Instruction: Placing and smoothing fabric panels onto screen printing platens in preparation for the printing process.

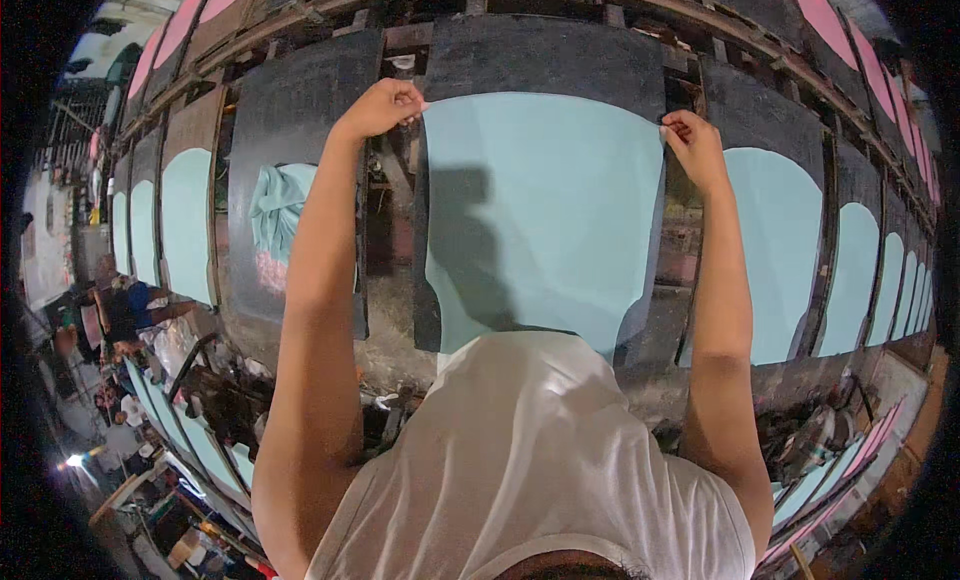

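The pale blue fabric panel (540, 210) lies on a dark board (545, 55) as we pinch its upper corners with our left hand (385, 107) and right hand (693, 145).

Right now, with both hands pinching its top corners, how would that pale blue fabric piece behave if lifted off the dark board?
The fabric looks thin and flat on the board, so probably floppy and light. Left hand and right hand pinch opposite corners, suggesting it sags if held singly.
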Motion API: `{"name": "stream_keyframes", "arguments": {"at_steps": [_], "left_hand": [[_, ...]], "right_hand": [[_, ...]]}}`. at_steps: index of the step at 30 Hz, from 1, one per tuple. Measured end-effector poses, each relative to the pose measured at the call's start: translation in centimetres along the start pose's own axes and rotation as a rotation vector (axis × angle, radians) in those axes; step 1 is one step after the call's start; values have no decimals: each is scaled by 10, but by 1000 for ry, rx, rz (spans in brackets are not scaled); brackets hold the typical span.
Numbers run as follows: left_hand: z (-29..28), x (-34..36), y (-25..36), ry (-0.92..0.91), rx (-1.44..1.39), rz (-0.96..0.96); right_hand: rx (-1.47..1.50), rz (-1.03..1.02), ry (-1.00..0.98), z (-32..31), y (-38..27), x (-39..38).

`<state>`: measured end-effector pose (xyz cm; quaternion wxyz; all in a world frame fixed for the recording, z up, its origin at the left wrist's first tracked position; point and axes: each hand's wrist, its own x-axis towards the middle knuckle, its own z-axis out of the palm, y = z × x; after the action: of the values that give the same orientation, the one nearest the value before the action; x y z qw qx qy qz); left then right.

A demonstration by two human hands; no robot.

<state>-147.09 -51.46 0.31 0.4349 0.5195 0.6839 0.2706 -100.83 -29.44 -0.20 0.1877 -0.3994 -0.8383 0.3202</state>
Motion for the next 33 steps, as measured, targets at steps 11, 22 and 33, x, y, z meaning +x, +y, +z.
{"name": "stream_keyframes", "arguments": {"at_steps": [11, 22, 33], "left_hand": [[-8, 1, -25, 25, 31, 22], [42, -66, 12, 415, 266, -144], [186, -232, -47, 627, 14, -106]], "right_hand": [[5, -89, 61, 10, 4, 4], [54, 154, 189, -5, -9, -65], [156, 298, 166, 18, -63, -221]]}}
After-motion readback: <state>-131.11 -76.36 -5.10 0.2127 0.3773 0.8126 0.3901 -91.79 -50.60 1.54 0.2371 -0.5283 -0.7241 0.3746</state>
